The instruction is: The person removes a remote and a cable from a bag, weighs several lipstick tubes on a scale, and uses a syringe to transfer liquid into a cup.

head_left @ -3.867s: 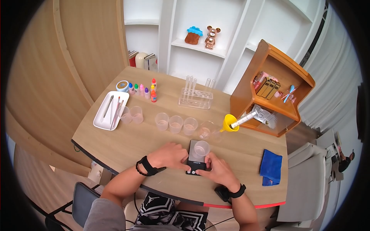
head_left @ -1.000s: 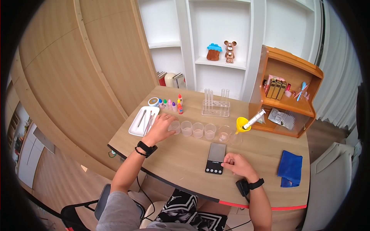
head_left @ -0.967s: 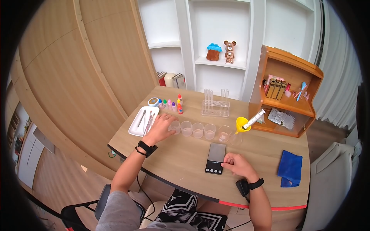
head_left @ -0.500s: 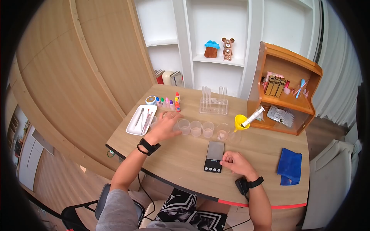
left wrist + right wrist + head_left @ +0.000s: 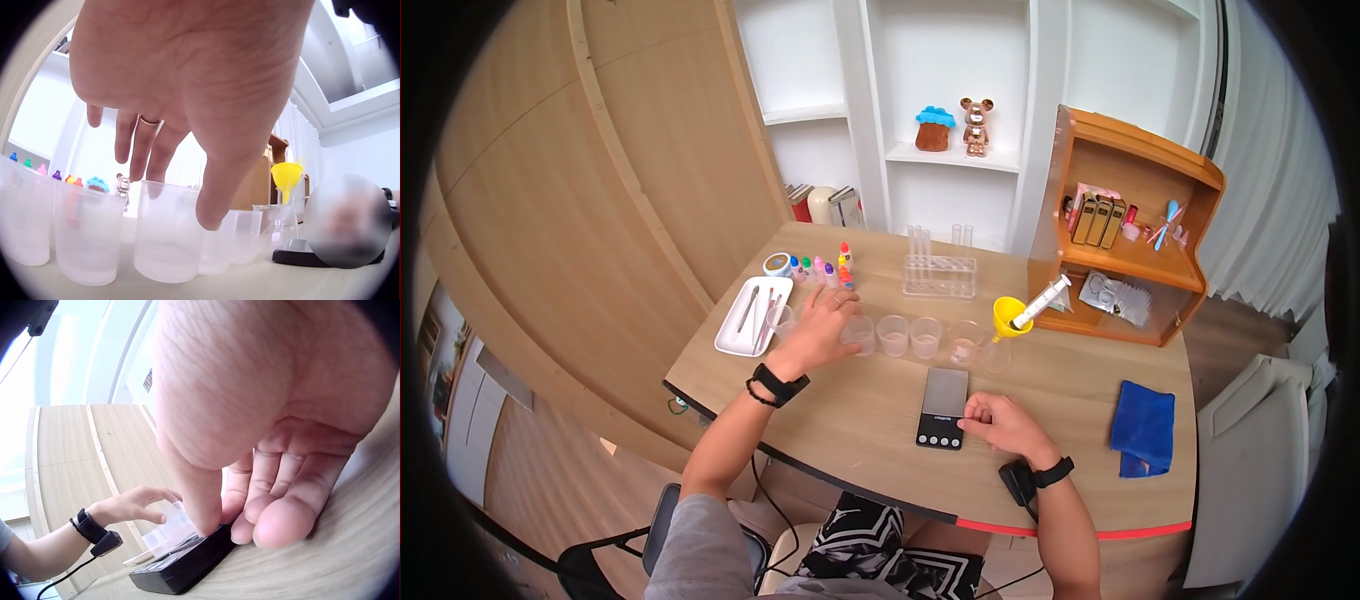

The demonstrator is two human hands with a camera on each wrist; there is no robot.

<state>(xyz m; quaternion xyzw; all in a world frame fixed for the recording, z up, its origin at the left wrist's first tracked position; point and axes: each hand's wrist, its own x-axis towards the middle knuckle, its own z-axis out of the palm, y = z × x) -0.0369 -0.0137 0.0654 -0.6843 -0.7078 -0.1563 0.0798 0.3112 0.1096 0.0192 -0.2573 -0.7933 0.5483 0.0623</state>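
Over a row of clear plastic cups [image 5: 892, 336] reaches my left hand [image 5: 815, 335], its fingers slightly bent and spread. In the left wrist view its thumb overlaps the right rim of one cup [image 5: 165, 244], with the fingers beyond that rim; whether they touch it I cannot tell. The black digital scale [image 5: 943, 400] lies on the table with nothing on its pan. Beside its right edge rests my right hand [image 5: 1008, 425], fingers loosely curled. The right wrist view shows that thumb against the side of the scale [image 5: 181, 569].
Behind the cups stand small colour bottles [image 5: 830, 273] and a test-tube rack [image 5: 940, 277]. A white tray [image 5: 730, 335] with tools lies left. Right of the cups are a beaker [image 5: 963, 345] and a yellow funnel [image 5: 1007, 316] holding a syringe; a blue cloth [image 5: 1142, 430] is far right.
The cup seen on the scale in the oldest frame has left it. My left hand has gone from the scale to the cup row, then slightly rightward along it. My right hand stays beside the scale.
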